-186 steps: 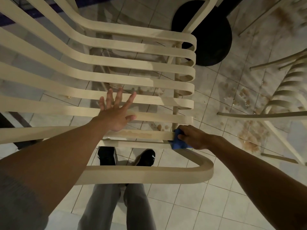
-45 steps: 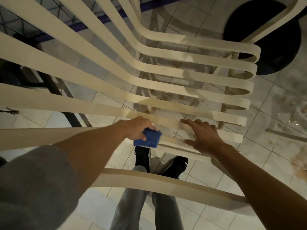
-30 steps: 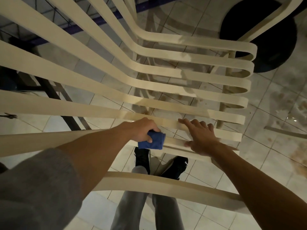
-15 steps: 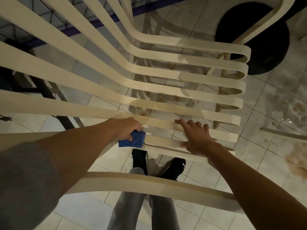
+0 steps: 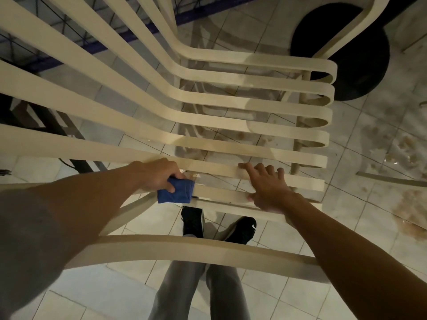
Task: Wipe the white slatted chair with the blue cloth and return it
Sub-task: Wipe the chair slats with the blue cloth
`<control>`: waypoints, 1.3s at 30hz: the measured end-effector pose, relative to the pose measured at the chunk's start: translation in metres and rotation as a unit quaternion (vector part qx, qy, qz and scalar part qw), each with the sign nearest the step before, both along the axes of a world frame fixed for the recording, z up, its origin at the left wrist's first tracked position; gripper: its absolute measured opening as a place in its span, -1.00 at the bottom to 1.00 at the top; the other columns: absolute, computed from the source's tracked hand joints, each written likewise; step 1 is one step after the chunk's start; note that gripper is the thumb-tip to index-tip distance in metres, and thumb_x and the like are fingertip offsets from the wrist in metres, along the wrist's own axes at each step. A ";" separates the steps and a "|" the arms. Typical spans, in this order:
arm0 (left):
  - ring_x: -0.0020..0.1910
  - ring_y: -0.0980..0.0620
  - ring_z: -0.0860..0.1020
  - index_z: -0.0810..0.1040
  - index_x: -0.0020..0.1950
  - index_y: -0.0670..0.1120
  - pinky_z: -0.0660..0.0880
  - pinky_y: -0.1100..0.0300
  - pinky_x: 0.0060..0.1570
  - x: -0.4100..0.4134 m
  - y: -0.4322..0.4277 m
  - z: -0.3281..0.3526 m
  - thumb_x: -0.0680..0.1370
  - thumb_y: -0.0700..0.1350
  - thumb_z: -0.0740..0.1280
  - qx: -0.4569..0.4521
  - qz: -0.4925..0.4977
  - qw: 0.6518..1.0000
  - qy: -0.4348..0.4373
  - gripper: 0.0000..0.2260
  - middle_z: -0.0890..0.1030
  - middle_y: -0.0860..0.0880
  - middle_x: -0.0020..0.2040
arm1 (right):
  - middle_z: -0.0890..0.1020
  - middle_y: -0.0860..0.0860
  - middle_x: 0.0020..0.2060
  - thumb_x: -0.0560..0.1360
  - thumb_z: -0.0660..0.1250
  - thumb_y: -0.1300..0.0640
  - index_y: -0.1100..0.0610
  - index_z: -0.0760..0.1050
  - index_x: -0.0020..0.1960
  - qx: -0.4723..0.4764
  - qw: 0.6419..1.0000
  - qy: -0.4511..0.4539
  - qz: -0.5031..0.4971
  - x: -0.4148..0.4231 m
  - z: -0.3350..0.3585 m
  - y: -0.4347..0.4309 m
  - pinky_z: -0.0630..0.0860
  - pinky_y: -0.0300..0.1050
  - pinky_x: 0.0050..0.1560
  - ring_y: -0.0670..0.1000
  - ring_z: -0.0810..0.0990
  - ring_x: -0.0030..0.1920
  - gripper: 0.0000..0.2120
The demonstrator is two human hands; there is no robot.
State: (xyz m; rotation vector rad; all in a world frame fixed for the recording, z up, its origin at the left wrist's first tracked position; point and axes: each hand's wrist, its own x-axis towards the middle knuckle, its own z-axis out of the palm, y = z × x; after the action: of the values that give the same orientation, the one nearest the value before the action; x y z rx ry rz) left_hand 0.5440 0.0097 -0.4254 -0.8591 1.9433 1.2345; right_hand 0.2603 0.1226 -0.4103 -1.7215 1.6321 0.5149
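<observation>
- Head view cuts the chair (image 5: 231, 98) off at the top and left edges, so its long slats run out of frame there. Both forearms cover parts of the nearest slats and of the curved rail.
- Its legs show only in pieces through the gaps.
- Part of the cloth (image 5: 179, 195) is tucked under the left grip (image 5: 159, 174), and how it is folded cannot be told.
- That left grip is clenched round the cloth, thumb across its top. It holds the cloth against one of the slats closest to the person.
- Just beside it but apart, the right grip (image 5: 268, 190) lies released, with fingers spread across two neighbouring slats, grasping nothing.
- The chair looks cream-white in dim light. Its flat slats bend in the middle and loop round in pairs at the right end.
- The cloth is a small blue wad.
- Below the slats, the floor (image 5: 69, 303) is pale tile with brown stains (image 5: 409, 218) at the right.
- Black shoes (image 5: 193, 219) and grey trousers (image 5: 175, 292) show through the gaps.
- A round black shape (image 5: 360, 65) sits on the floor at the upper right, and a dark blue bar (image 5: 161, 26) crosses the top.
</observation>
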 end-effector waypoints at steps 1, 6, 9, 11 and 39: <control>-0.08 0.03 0.55 0.65 0.19 -0.05 0.44 0.16 -0.04 0.001 0.000 0.002 0.53 -0.18 0.44 -0.009 -0.012 1.000 -0.009 -0.76 0.65 0.00 -0.07 | 0.27 0.14 0.43 0.49 0.41 -0.01 -0.12 -0.10 0.52 0.003 1.000 0.001 0.000 0.001 0.000 0.000 0.10 0.33 0.43 0.23 0.25 0.42 -0.17; -0.08 -0.06 0.56 0.63 0.10 -0.18 0.36 0.29 -0.20 -0.021 0.009 0.002 0.53 -0.23 0.42 -0.010 -0.012 1.000 -0.001 -0.84 0.62 -0.13 -0.06 | 0.32 0.12 0.40 0.48 0.43 0.01 -0.15 -0.07 0.52 -0.002 1.000 -0.024 -0.008 -0.002 0.001 0.002 0.13 0.26 0.44 0.21 0.28 0.40 -0.16; -0.04 -0.04 0.55 0.63 0.15 -0.18 0.44 0.18 -0.05 -0.051 0.021 -0.003 0.52 -0.22 0.44 0.011 0.004 0.999 0.034 -0.79 0.62 -0.10 -0.04 | 0.31 0.08 0.43 0.48 0.40 0.18 -0.18 -0.04 0.55 0.010 0.997 -0.066 -0.032 -0.013 0.001 0.003 0.13 0.15 0.46 0.16 0.26 0.42 -0.15; -0.04 -0.04 0.54 0.63 0.15 -0.16 0.45 0.11 0.00 -0.080 0.034 -0.006 0.53 -0.21 0.44 0.025 0.015 0.998 0.058 -0.80 0.60 -0.04 -0.08 | 0.32 0.05 0.44 0.47 0.33 0.30 -0.13 0.08 0.55 0.014 0.991 -0.108 -0.081 -0.022 0.003 0.002 0.19 0.04 0.44 0.12 0.27 0.42 -0.21; 0.09 0.02 0.56 0.58 0.33 -0.08 0.46 0.16 0.07 -0.116 0.054 -0.011 0.52 -0.15 0.47 0.025 0.065 0.994 0.086 -0.63 0.64 0.00 0.14 | 0.58 0.00 0.21 0.52 0.38 0.18 -0.01 0.55 0.25 0.010 0.963 -0.101 -0.250 -0.110 0.019 0.081 0.46 -0.08 0.14 0.05 0.53 0.13 -0.68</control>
State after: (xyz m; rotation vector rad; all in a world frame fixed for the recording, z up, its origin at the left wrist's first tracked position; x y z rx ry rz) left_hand 0.4277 0.0640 -0.4361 -0.8906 2.0081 1.4698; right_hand 0.1503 0.2035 -0.3918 -1.2300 1.8132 0.1057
